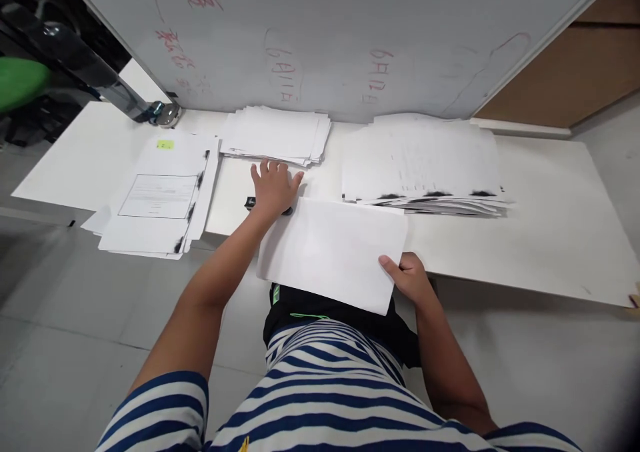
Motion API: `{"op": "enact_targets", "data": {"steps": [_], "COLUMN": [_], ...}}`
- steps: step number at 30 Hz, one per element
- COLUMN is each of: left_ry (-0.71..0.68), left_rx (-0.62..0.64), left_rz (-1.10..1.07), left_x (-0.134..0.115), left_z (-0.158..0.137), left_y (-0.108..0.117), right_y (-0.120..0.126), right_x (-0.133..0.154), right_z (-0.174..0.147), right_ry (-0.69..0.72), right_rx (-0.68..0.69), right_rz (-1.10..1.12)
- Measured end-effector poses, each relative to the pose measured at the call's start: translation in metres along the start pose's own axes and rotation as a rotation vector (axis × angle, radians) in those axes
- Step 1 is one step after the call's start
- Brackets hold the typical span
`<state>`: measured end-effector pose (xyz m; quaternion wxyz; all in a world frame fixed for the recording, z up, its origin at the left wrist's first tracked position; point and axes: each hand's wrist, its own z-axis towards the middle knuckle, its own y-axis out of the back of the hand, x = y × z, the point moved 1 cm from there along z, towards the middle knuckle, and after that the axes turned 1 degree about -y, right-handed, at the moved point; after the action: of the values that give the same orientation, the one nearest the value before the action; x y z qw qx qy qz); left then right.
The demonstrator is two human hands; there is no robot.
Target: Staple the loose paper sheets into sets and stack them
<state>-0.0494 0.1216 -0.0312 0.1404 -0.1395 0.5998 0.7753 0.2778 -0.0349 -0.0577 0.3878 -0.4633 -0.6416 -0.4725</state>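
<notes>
My left hand (274, 187) is open over the table, fingers spread, its fingertips close to the front edge of a stack of white papers (273, 134). A small black object (250, 203) pokes out from under my left wrist; most of it is hidden, so I cannot tell its kind. My right hand (411, 279) pinches the right edge of a white sheet of paper (335, 249), thumb on top and fingers beneath. The sheet looks blank and hangs partly over the table's front edge. Whether it is one sheet or several I cannot tell.
On the left, printed papers (155, 199) with a yellow-green sticky note overhang the table edge. A thicker pile of papers (425, 155) with black smudges lies at right. Behind the white table (540, 239) rises a whiteboard (325, 39) with red writing. A clear bottle-like object (115, 89) leans at back left.
</notes>
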Motion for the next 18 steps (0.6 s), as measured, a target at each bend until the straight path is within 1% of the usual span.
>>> {"op": "enact_targets", "data": {"steps": [3, 8, 11, 14, 16, 18], "left_ry": [0.006, 0.026, 0.034, 0.05, 0.041, 0.009], "left_rx": [0.003, 0.03, 0.036, 0.032, -0.027, -0.167], "left_rz": [0.0, 0.043, 0.035, -0.015, -0.122, -0.282], "left_x": [0.0, 0.001, 0.002, 0.002, 0.002, 0.003], "left_z": [0.0, -0.001, -0.001, 0.001, 0.001, 0.0], "left_y": [-0.001, 0.001, 0.003, 0.008, 0.015, 0.024], "right_y": [-0.003, -0.006, -0.006, -0.007, -0.008, -0.008], "right_x": [-0.002, -0.004, -0.003, 0.003, 0.007, 0.011], "right_z": [-0.001, 0.001, 0.003, 0.005, 0.006, 0.006], "right_ry": [0.028, 0.01, 0.016, 0.029, 0.037, 0.036], "right_rx": [-0.015, -0.028, -0.011, 0.033, 0.06, 0.059], "right_rz": [-0.023, -0.008, -0.007, 0.009, 0.026, 0.043]}}
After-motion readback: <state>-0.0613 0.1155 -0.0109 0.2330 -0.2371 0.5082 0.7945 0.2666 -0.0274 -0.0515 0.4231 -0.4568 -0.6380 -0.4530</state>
